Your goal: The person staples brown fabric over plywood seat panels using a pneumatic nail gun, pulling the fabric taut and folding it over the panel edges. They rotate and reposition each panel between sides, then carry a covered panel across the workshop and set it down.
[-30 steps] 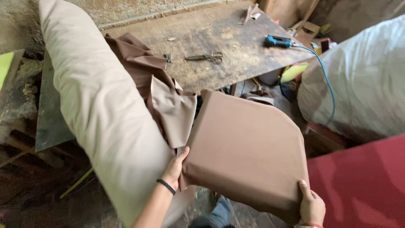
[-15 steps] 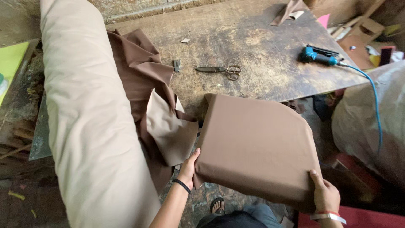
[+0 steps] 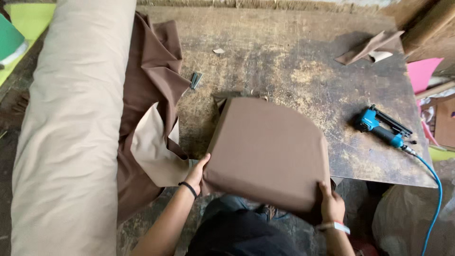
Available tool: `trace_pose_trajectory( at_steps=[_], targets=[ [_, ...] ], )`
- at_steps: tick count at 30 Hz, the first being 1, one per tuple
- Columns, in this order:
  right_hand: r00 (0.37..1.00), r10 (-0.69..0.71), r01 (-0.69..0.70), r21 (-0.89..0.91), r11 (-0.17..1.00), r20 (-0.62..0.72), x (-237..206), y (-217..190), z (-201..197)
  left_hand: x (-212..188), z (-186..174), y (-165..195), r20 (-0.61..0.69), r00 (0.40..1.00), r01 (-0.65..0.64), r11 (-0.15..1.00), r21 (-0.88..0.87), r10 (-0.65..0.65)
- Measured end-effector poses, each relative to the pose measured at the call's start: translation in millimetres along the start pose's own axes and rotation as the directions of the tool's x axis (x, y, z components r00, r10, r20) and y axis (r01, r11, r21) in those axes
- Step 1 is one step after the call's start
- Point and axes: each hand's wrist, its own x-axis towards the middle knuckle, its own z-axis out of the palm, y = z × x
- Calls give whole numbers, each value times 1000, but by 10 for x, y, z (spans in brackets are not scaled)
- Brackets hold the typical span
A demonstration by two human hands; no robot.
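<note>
A brown upholstered seat cushion lies flat over the near edge of the bench, its covered face up. Its rounded corner points to the far right and its straight edges face left and toward the person; it is nearly square, so a long axis is hard to name, but it seems to run from the near side to the far side. The left hand holds the near left corner with the fingers wrapped under the edge, and the right hand grips the near right corner in the same way — both are closed on the cushion. The bench is a dark, worn, stained wooden surface. On its right part rests a blue pneumatic stapler with a blue hose going down off the edge. To the left lies crumpled brown fabric, and beside it a long beige roll lies along the bench side. A small brown fabric scrap lies at the far right, with a pink sheet just beyond it — the room around looks like a cluttered workshop.
</note>
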Motion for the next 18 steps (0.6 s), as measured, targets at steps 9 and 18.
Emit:
trace_pose_trajectory(
  at_steps=[9,18],
  targets=[
    [990,-134,139,-112,984,53,1595,-1009,546,1159,579,786,2,998,-64,993,-96,64],
    [916,-20,-159,407,899,401,2260,-2075,748,1624,1354,1709,17,1000,24,1000,-4,-24]
  ],
)
